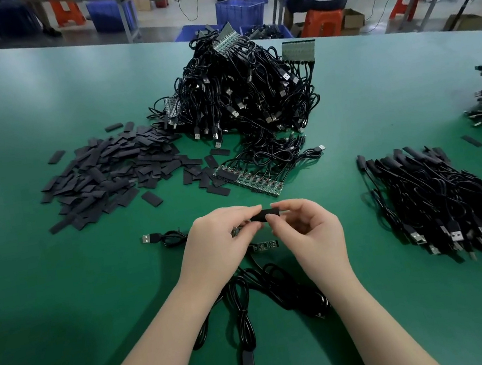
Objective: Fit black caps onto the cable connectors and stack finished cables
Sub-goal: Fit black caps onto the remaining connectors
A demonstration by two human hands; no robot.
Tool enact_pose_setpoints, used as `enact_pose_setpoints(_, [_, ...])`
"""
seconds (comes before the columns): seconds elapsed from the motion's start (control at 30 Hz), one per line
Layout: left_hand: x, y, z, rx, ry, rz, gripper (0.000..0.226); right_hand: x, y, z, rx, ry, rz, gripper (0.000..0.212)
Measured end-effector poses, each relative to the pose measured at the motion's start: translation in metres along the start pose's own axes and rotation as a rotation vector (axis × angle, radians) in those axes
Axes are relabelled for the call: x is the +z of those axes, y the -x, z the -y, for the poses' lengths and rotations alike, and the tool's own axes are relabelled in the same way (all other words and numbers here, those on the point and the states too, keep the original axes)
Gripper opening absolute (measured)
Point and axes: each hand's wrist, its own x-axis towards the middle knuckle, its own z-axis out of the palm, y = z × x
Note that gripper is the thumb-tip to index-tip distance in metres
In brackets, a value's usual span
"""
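Hands meet mid-table, left hand (223,241) and right hand (306,232) both pinching one black cap (265,214) (likely steadying it to sleeve a connector).

Black caps (113,173), black cables (238,89), green table (34,103)

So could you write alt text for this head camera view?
Two hands, left hand and right hand, pinch a black cap together above a green table, with loose caps and cable piles beyond.
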Motion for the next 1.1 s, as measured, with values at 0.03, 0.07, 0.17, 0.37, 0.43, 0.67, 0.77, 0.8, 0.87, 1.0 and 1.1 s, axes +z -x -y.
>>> enact_pose_setpoints(0.03, [0.000, 0.000, 0.000, 0.000, 0.001, -0.001, 0.030, 0.000, 0.000, 0.000, 0.002, 0.001, 0.005, 0.015])
enact_pose_setpoints(0.07, [0.000, -0.001, 0.001, -0.001, 0.002, -0.002, 0.029, 0.000, 0.000, 0.000, 0.002, -0.001, 0.012, 0.015])
enact_pose_setpoints(0.17, [0.000, -0.001, 0.001, -0.002, 0.006, -0.004, 0.027, -0.002, 0.001, 0.001, -0.002, -0.020, 0.050, 0.020])
enact_pose_setpoints(0.37, [-0.001, -0.002, 0.001, -0.061, 0.147, 0.033, 0.036, -0.007, -0.002, 0.003, 0.031, -0.105, 0.171, 0.035])
enact_pose_setpoints(0.43, [-0.002, -0.003, 0.001, -0.053, 0.156, 0.048, 0.040, -0.008, -0.001, 0.004, 0.007, -0.092, 0.187, 0.036])
enact_pose_setpoints(0.67, [-0.002, -0.004, 0.006, -0.030, -0.059, 0.246, 0.036, -0.009, -0.007, -0.001, 0.077, -0.093, -0.001, 0.017])
enact_pose_setpoints(0.77, [-0.002, -0.005, 0.009, 0.074, -0.347, 0.357, 0.048, -0.013, -0.011, -0.004, 0.141, -0.177, -0.090, 0.012])
enact_pose_setpoints(0.8, [-0.002, -0.005, 0.009, 0.113, -0.421, 0.388, 0.044, -0.015, -0.012, -0.004, 0.149, -0.194, -0.115, 0.009])
enact_pose_setpoints(0.87, [-0.001, -0.006, 0.009, 0.157, -0.483, 0.413, 0.035, -0.016, -0.013, -0.005, 0.153, -0.195, -0.147, 0.008])
enact_pose_setpoints(1.0, [0.000, -0.006, 0.009, 0.161, -0.466, 0.343, 0.023, -0.014, -0.012, -0.006, 0.147, -0.146, -0.140, 0.007])
enact_pose_setpoints(1.1, [-0.001, -0.004, 0.008, 0.106, -0.367, 0.223, 0.021, -0.011, -0.009, -0.006, 0.102, -0.094, -0.119, 0.008])
